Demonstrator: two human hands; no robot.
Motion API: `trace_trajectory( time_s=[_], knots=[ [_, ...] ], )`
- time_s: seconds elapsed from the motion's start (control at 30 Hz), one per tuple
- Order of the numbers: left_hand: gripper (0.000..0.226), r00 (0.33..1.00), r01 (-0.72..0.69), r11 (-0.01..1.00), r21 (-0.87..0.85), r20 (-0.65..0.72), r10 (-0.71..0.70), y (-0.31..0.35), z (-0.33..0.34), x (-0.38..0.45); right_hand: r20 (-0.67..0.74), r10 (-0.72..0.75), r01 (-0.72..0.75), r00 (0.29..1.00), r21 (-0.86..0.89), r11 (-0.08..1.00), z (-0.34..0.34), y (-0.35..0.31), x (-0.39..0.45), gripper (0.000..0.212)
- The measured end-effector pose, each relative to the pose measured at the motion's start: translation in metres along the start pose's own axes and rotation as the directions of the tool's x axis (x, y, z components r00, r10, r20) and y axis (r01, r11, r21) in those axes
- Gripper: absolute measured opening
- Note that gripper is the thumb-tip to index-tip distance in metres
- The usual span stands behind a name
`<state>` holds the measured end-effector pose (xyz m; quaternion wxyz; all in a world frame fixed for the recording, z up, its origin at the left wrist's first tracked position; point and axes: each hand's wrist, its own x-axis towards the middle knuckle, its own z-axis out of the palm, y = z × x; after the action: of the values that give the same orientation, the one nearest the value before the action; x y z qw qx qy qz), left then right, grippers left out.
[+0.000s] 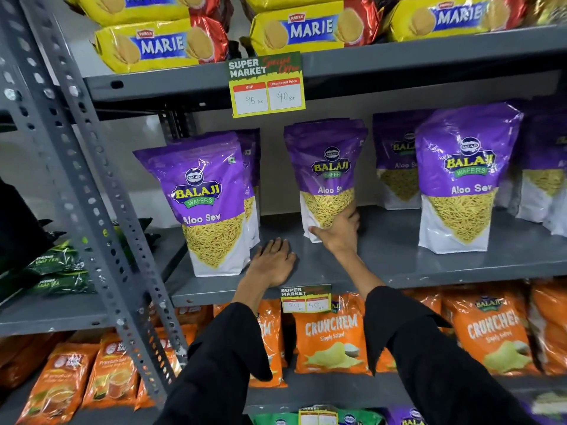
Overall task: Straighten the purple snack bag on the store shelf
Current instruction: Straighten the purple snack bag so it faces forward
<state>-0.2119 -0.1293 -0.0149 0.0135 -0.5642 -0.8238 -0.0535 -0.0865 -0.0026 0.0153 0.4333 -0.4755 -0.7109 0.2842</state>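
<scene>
A purple Aloo Sev snack bag (pixel 326 167) stands on the grey middle shelf (pixel 399 256), set back from the front edge and leaning slightly. My right hand (pixel 339 230) grips its lower right corner, thumb across the white base. My left hand (pixel 271 262) lies flat on the shelf, fingers spread, just right of another purple bag (pixel 208 207) at the front left, holding nothing. Black sleeves cover both forearms.
More purple bags (pixel 463 179) stand at the right and behind. Yellow Marie biscuit packs (pixel 310 29) fill the shelf above, with a price tag (pixel 267 84) hanging below them. Orange Crunchem bags (pixel 331 335) sit below. A perforated grey upright (pixel 76 167) rises at the left.
</scene>
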Motion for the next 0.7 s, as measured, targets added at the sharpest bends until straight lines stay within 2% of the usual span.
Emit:
trace_trajectory(
  time_s=[0.23, 0.7],
  knots=[
    [0.063, 0.998, 0.053, 0.997, -0.049, 0.022, -0.052, 0.009, -0.011, -0.012, 0.008, -0.036, 0.036, 0.999, 0.041, 0.999, -0.024, 0.004, -0.037, 0.136],
    [0.062, 0.997, 0.072, 0.996, -0.053, 0.021, -0.071, 0.01, -0.012, -0.011, -0.012, -0.095, 0.095, 0.995, 0.069, 0.993, -0.059, 0.013, -0.091, 0.134]
  ],
)
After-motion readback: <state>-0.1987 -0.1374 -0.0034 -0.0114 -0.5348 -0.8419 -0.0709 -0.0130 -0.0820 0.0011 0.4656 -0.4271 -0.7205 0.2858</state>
